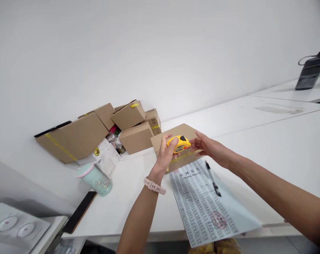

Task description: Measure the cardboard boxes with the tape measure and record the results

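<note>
A yellow tape measure (pixel 185 144) with a black top button and a red spot is held up in my left hand (pixel 168 150), which is closed around its left end with the thumb on its side. My right hand (pixel 206 146) is just beyond the tape measure's other end, thumb and fingers apart, the fingertips close to the case; whether they touch it I cannot make out. Below both hands lies a flat cardboard box (pixel 182 131) with yellow tape. A printed sheet titled Testing Report (pixel 197 208) lies in front of it, a black pen (pixel 213 180) resting on top.
Several cardboard boxes (pixel 137 137) are stacked against the wall at the left. A mint tumbler (pixel 97 180) with a pink lid stands near a dark flat phone-like object (pixel 79 211) at the white table's (pixel 138 197) left edge. A dark bottle (pixel 310 74) stands far right.
</note>
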{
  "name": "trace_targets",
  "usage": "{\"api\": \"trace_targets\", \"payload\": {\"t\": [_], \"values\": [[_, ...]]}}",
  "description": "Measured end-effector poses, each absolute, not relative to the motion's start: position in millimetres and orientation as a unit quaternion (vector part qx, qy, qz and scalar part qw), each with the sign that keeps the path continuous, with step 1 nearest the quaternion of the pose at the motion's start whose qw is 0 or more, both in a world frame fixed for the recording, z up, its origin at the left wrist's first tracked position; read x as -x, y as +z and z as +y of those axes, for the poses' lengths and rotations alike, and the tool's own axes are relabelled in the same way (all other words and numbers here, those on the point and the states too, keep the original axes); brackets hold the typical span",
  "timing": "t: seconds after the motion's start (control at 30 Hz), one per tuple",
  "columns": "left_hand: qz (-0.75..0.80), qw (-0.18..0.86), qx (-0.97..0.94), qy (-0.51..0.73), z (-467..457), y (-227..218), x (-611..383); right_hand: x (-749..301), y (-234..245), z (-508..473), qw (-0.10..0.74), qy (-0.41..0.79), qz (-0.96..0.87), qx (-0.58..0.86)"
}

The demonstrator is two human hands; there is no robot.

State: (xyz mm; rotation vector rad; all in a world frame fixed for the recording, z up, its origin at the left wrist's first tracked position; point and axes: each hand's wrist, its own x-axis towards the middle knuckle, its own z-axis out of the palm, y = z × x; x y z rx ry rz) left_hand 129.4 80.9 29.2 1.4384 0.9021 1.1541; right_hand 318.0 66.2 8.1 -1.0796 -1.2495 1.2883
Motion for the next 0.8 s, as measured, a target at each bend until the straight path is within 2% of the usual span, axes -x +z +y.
{"api": "trace_targets", "payload": {"t": [0.13,0.27,0.37,0.57,0.8], "values": [[0.385,0.519,-0.594,0.479,79,29,-119,-313,19,76,0.471,0.542,-0.521,0.461],[0.411,0.498,-0.589,0.485,89,34,-82,-346,34,110,0.533,0.545,-0.479,0.436],[0.462,0.467,-0.569,0.495,106,40,-34,-385,38,151,0.568,0.5,-0.438,0.485],[0.555,0.457,-0.535,0.444,138,31,50,-409,5,202,0.512,0.435,-0.423,0.608],[0.58,0.462,-0.531,0.411,155,10,67,-385,-24,235,0.426,0.378,-0.477,0.67]]}}
